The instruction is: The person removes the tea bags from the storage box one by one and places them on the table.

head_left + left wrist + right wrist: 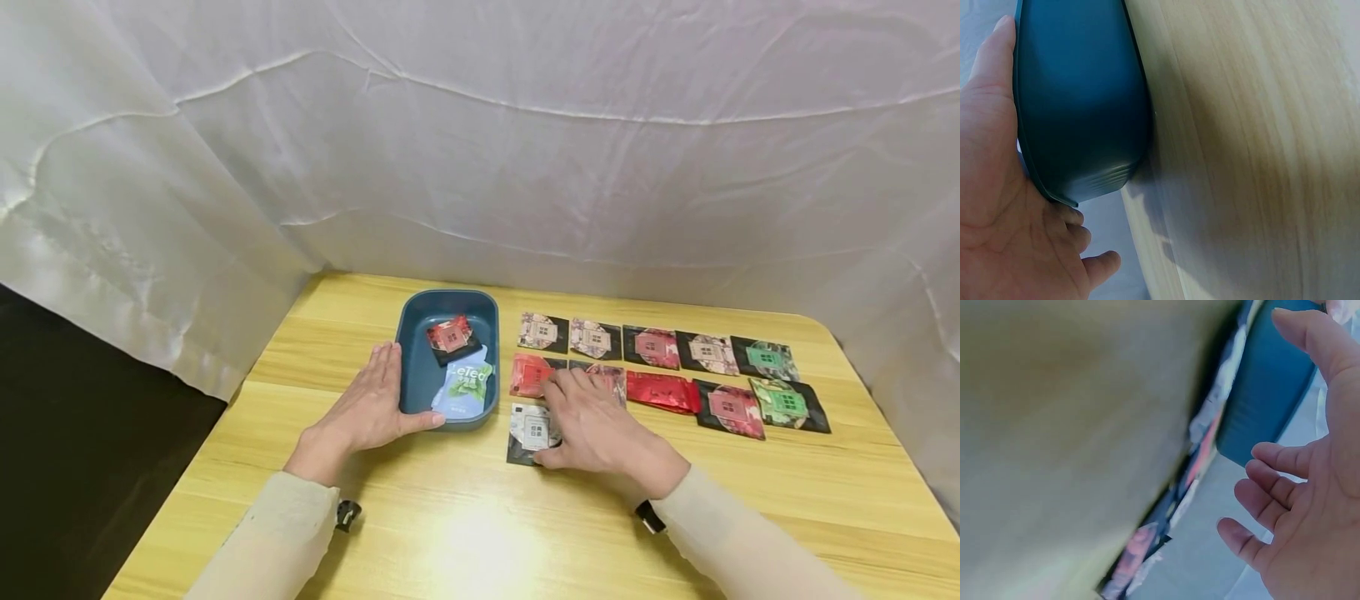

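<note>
My left hand (365,403) rests against the left side of a dark blue plastic bin (406,333), its thumb along the near rim. The left wrist view shows those fingers fairly straight beside the bin's wall (1085,94). Inside the bin lie a red and black sachet (452,337) and a light blue sachet (463,387) with green print. Over a white and black sachet (522,429) hovers my right hand (600,425), partly covering it. In the right wrist view its fingers (1260,503) are loosely bent and spread from the thumb, with nothing between them.
Several sachets lie in rows right of the bin, including a shiny red one (663,392), a pink one (731,408) and a green one (791,404). The wooden table (420,517) meets a pale cloth backdrop (525,200) at the back and sides.
</note>
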`<move>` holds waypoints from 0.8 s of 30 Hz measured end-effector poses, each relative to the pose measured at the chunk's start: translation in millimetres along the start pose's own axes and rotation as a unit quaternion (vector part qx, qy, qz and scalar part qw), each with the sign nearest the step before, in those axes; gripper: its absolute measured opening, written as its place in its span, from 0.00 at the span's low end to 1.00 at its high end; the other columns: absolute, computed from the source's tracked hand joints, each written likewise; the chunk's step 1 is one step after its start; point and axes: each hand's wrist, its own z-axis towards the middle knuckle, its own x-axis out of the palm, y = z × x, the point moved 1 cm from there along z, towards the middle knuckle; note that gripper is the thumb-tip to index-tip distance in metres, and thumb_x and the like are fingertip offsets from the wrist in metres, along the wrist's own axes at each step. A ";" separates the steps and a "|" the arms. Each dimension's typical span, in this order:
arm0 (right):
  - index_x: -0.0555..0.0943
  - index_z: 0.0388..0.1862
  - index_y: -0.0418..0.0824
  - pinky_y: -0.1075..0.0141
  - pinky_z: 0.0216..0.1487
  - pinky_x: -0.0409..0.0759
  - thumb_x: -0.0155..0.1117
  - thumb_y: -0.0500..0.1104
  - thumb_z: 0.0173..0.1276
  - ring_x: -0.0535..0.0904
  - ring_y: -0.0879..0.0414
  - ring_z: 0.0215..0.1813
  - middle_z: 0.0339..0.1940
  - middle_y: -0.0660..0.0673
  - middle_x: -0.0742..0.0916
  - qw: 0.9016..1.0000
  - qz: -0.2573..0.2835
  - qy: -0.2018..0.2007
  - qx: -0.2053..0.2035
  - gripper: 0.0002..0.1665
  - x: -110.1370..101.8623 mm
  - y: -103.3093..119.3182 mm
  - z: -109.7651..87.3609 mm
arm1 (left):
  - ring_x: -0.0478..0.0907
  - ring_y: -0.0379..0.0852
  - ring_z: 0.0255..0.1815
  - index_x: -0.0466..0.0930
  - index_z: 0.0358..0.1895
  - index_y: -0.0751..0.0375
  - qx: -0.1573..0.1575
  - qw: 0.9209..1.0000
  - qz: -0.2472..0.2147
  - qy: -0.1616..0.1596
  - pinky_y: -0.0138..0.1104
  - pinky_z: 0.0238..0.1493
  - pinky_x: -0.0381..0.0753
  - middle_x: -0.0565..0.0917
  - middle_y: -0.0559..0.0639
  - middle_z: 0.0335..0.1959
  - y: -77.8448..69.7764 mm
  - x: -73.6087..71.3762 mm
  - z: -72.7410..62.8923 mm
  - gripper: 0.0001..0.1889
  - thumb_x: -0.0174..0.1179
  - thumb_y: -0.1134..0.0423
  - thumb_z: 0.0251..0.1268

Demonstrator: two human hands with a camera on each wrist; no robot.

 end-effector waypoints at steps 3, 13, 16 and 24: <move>0.76 0.69 0.31 0.48 0.62 0.79 0.77 0.74 0.52 0.75 0.45 0.56 0.59 0.38 0.81 1.000 0.007 -0.006 -0.010 0.61 -6.6 -2.0 8.3 | 0.35 0.64 0.89 0.34 0.85 0.73 -0.001 1.000 0.001 0.000 0.56 0.86 0.47 0.39 0.69 0.87 -0.1 -0.1 -0.3 0.75 0.57 0.15 0.55; 0.72 0.76 0.33 0.45 0.75 0.73 0.75 0.64 0.63 0.74 0.42 0.68 0.68 0.36 0.79 0.999 0.047 0.005 -0.025 0.53 -28.1 1.0 59.3 | 0.35 0.64 0.89 0.33 0.84 0.73 -0.003 1.000 0.004 0.002 0.55 0.87 0.46 0.37 0.68 0.87 0.7 -0.7 0.1 0.75 0.57 0.15 0.55; 0.71 0.77 0.33 0.46 0.81 0.66 0.73 0.60 0.68 0.72 0.41 0.74 0.72 0.36 0.78 0.998 0.056 0.015 -0.030 0.48 -30.6 5.8 80.3 | 0.35 0.64 0.89 0.33 0.84 0.73 -0.003 1.000 0.002 0.002 0.55 0.87 0.46 0.36 0.68 0.87 1.0 -0.9 -0.1 0.75 0.57 0.15 0.55; 0.68 0.80 0.34 0.49 0.85 0.61 0.66 0.58 0.75 0.67 0.41 0.81 0.79 0.37 0.74 0.997 0.015 0.073 -0.028 0.44 -19.6 28.3 129.1 | 0.36 0.65 0.89 0.34 0.84 0.75 0.007 1.000 0.009 0.000 0.55 0.87 0.47 0.37 0.70 0.87 -1.2 -1.1 0.2 0.74 0.56 0.16 0.57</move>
